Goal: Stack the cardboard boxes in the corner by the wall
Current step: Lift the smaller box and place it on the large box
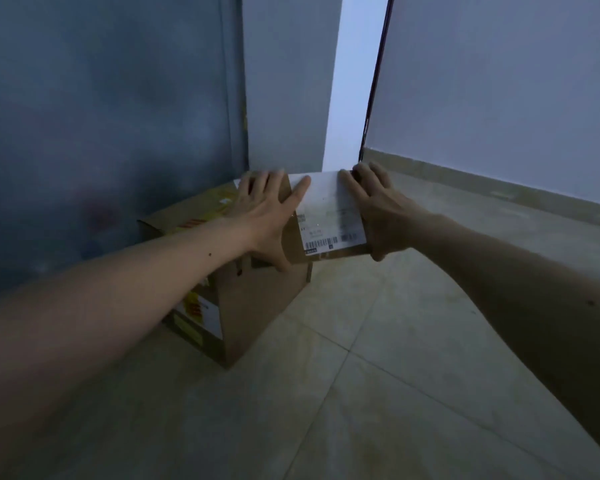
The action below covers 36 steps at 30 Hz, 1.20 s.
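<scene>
A large brown cardboard box [257,313] with yellow and red tape stands on the floor in the corner. On top of it rests a smaller cardboard box [329,251] bearing a white shipping label [329,209] with barcodes. My left hand [267,209] lies flat on the small box's left part, fingers spread. My right hand [381,209] grips its right edge, thumb at the near corner. The small box overhangs the big one toward the right.
A dark grey wall [101,133] runs along the left and a pale wall [499,98] along the right, with a skirting strip at its base. A bright vertical gap with a dark door edge [374,81] sits behind the boxes. The tiled floor [378,375] spreads in front.
</scene>
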{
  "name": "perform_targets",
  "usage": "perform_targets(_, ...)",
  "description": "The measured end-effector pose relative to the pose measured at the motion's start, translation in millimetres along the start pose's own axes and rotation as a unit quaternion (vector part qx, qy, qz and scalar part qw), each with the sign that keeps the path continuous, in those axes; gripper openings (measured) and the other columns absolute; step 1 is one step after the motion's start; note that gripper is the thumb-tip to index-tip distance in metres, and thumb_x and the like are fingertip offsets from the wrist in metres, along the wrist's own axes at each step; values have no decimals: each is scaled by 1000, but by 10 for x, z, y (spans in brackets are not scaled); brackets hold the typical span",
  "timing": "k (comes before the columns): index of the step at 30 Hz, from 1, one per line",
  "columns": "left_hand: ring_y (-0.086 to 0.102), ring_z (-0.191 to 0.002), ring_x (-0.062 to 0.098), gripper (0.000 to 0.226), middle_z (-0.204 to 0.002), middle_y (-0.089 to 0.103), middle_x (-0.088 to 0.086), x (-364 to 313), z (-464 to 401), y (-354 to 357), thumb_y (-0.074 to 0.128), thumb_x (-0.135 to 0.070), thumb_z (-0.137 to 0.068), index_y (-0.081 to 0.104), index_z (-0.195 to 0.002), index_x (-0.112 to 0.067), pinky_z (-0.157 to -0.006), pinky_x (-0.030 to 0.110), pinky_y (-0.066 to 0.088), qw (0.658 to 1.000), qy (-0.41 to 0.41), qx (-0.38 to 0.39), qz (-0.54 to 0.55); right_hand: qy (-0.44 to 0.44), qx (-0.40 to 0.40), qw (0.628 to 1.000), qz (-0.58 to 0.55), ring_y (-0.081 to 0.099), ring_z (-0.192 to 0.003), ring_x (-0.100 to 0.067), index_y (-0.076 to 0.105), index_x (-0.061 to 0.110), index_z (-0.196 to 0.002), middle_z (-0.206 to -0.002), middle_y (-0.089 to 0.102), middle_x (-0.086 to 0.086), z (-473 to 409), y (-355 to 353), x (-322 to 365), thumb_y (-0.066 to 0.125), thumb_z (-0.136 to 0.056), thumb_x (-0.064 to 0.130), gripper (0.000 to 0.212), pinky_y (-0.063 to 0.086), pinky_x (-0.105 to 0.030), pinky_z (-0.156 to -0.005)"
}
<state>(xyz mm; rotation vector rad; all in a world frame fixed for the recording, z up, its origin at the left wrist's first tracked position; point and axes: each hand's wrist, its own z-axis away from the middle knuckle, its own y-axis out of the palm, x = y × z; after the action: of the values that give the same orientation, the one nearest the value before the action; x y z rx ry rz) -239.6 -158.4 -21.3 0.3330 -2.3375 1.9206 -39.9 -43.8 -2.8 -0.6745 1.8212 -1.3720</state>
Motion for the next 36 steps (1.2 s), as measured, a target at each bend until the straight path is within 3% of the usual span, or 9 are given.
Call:
perform_targets(5,16,-134,36,147,-146,14,13,655,-105,-224,75,-74,-45,-13,-151,-22,-113,48,21,992,-116,-15,38,-37,-77,996,-11,5,-150,-39,11,5,-152,-161,14,-15,-837,-285,316,86,-66,24,115,32,-59,-113)
perform_targets(9,19,-134,39,138,-148,18,17,984,-164,-180,70,-77,-48,-4,-151,-21,-108,50,24,972,-221,29,77,-16,-115,993,-21,10,-150,-34,28,19,-148,-161,17,-10,-1287,-259,788,63,-86,13,72,28,-56,-115)
perform_targets(13,13,-141,43,128,-154,14,18,1181,-270,-68,65,-79,-54,4,-152,-23,-113,55,19,939,-298,83,148,35,-79,992,-94,30,-141,-36,41,23,-139,-152,35,-13,-1518,-37,1136,48,-92,12,49,32,-56,-110)
perform_targets(15,12,-142,43,123,-157,13,19,1206,-334,-8,62,-80,-57,8,-152,-23,-114,56,16,934,-309,87,159,37,-53,990,-122,33,-139,-36,37,22,-141,-150,38,-13,-1597,108,1224,47,-92,13,51,34,-55,-109)
perform_targets(19,8,-144,43,112,-159,13,17,1232,-475,127,51,-84,-61,19,-151,-24,-115,58,8,939,-293,102,148,47,-31,987,-154,14,-147,-37,15,14,-152,-158,19,-14,-1667,249,1261,54,-90,11,74,29,-58,-114)
perform_targets(23,-1,-149,35,120,-164,5,10,1286,-590,192,35,-91,-56,14,-153,-23,-114,64,-4,951,-250,131,129,45,-25,986,-156,13,-146,-36,15,6,-151,-159,19,-15,-1718,243,1185,54,-88,5,75,28,-56,-115)
perform_targets(28,3,-150,28,119,-164,7,6,1305,-601,128,32,-89,-58,15,-153,-19,-115,62,-3,955,-222,149,126,39,-52,981,-184,12,-149,-36,16,7,-151,-160,18,-14,-1484,294,1006,61,-83,2,82,24,-53,-119)
perform_targets(31,1,-150,26,108,-164,3,8,1093,-579,110,41,-81,-73,12,-153,-15,-117,58,-2,973,-182,88,112,40,-42,983,-176,11,-150,-35,16,7,-151,-161,19,-14,-1111,382,786,57,-82,-3,81,21,-49,-121)
perform_targets(36,-10,-150,25,96,-164,-5,11,269,-505,104,46,-66,-86,8,-154,-9,-119,48,-8,984,-66,-40,158,71,28,988,-138,21,-146,-34,24,3,-146,-156,28,-17,-292,609,433,61,-86,8,70,25,-43,-119)
